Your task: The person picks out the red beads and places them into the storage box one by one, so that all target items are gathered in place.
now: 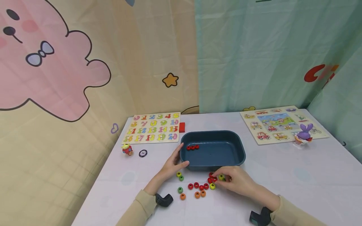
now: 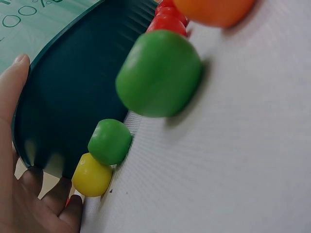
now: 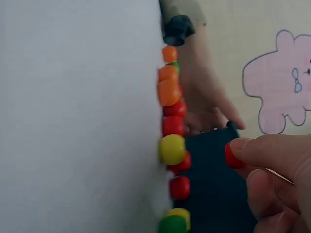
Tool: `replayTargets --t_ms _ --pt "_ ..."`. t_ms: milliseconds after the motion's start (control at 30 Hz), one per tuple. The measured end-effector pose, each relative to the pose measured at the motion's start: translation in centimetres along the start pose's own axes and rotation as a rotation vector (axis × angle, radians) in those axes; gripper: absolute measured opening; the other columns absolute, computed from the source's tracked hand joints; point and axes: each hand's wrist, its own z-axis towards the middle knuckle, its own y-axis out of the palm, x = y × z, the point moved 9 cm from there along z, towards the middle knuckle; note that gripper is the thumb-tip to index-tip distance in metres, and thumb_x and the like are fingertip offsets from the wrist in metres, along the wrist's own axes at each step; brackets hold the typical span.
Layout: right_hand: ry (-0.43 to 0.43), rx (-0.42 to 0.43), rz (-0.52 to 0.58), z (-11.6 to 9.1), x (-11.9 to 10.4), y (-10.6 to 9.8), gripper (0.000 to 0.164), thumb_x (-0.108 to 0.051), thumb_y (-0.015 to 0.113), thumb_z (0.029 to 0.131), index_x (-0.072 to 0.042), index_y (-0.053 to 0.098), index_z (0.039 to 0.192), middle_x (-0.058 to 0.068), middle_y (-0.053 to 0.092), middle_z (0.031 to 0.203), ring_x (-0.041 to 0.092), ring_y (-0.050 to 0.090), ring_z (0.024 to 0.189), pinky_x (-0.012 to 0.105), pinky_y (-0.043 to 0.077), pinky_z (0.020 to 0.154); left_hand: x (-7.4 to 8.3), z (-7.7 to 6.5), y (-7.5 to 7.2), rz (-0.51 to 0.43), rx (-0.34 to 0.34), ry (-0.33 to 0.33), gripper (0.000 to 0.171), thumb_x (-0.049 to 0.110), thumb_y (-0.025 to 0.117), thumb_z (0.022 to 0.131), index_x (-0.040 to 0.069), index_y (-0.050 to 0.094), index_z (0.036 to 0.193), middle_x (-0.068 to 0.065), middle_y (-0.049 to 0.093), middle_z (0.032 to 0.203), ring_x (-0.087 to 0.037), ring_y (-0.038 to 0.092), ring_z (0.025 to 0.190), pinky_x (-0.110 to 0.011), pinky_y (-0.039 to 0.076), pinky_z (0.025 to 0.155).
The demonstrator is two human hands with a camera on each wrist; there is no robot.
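A dark blue rectangular tray point(image 1: 217, 153) stands mid-table with 3 red beads point(image 1: 193, 147) inside, near its left wall. My left hand point(image 1: 172, 164) holds the tray's near left corner, thumb at the near rim and fingers along the left side. With thumb and index finger my right hand point(image 1: 236, 179) pinches a red bead point(image 3: 233, 158), just in front of the tray. Loose beads lie before the tray: several red beads point(image 1: 196, 185), orange beads point(image 1: 197, 195), green beads point(image 1: 180, 190) and yellow beads point(image 1: 212, 186). Part of this cluster is hidden behind the right hand.
A number puzzle board point(image 1: 152, 128) and a red block point(image 1: 182, 127) lie back left. Closer are a small figurine point(image 1: 127, 149) and a round black-rimmed disc point(image 1: 143, 153). At right, a vehicle puzzle board point(image 1: 278, 124) has a purple-topped toy point(image 1: 304, 134) at its near edge.
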Motion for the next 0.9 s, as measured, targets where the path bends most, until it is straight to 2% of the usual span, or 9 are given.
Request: replayTargets --t_ms 167,267,433,500,633,733,900 --pt "-0.177 0.041 -0.016 1.9 -3.3 -2.7 0.025 -0.017 0.074 0.072 -0.020 0.066 0.095 -0.014 0.061 0.084 -0.004 0.043 0.053 0.013 0.040 0.046 0.0 0.0 0.0 -0.002 0.002 0.007 0.076 0.027 0.061 0.085 0.018 0.014 0.144 -0.007 0.014 0.147 -0.028 0.019 0.131 -0.044 0.024 0.102" --pt "-0.267 0.077 -0.051 3.6 -4.4 -4.4 0.025 -0.016 0.074 0.073 -0.019 0.066 0.097 -0.012 0.062 0.087 -0.004 0.043 0.054 0.012 0.040 0.047 0.0 0.0 0.0 -0.004 0.000 -0.001 0.076 0.027 0.061 0.085 0.019 0.014 0.144 -0.006 0.014 0.147 -0.027 0.020 0.131 -0.043 0.024 0.103" --pt "-0.316 0.103 -0.072 6.8 -4.8 -6.7 0.026 -0.014 0.074 0.073 -0.016 0.066 0.098 -0.011 0.063 0.087 -0.002 0.044 0.055 0.016 0.042 0.048 0.0 -0.1 0.1 -0.016 -0.005 -0.003 0.075 0.026 0.061 0.085 0.022 0.015 0.144 -0.006 0.014 0.147 -0.026 0.020 0.131 -0.043 0.024 0.103" --pt "-0.306 0.093 -0.066 8.2 -4.5 -7.2 0.026 -0.015 0.073 0.073 -0.015 0.067 0.099 -0.011 0.063 0.087 -0.001 0.044 0.055 0.017 0.042 0.047 -0.3 0.0 0.1 -0.025 -0.004 0.005 0.074 0.025 0.061 0.085 0.023 0.015 0.143 -0.007 0.014 0.147 -0.027 0.020 0.131 -0.045 0.024 0.103" --pt "-0.244 0.034 -0.026 10.7 -3.1 -7.3 0.025 -0.018 0.071 0.076 -0.014 0.066 0.101 -0.010 0.063 0.086 0.002 0.046 0.054 0.019 0.043 0.047 -1.8 0.5 0.1 -0.032 0.006 -0.003 0.074 0.027 0.062 0.084 0.031 0.016 0.142 -0.003 0.015 0.147 -0.025 0.021 0.131 -0.045 0.024 0.102" --pt "-0.162 -0.025 0.023 12.4 -1.4 -6.5 0.026 -0.020 0.070 0.078 -0.013 0.066 0.102 -0.008 0.064 0.088 0.005 0.050 0.055 0.022 0.046 0.050 -2.9 0.8 0.1 -0.027 0.017 -0.012 0.073 0.032 0.062 0.083 0.039 0.017 0.140 0.002 0.016 0.147 -0.022 0.021 0.131 -0.044 0.024 0.103" --pt "-0.031 -0.119 0.100 14.4 2.0 -4.4 0.025 -0.022 0.069 0.078 -0.011 0.067 0.100 -0.006 0.064 0.090 0.009 0.057 0.063 0.024 0.051 0.059 -3.2 0.9 0.1 -0.023 0.023 -0.006 0.073 0.036 0.063 0.082 0.043 0.017 0.139 0.004 0.017 0.146 -0.021 0.022 0.131 -0.044 0.024 0.103"
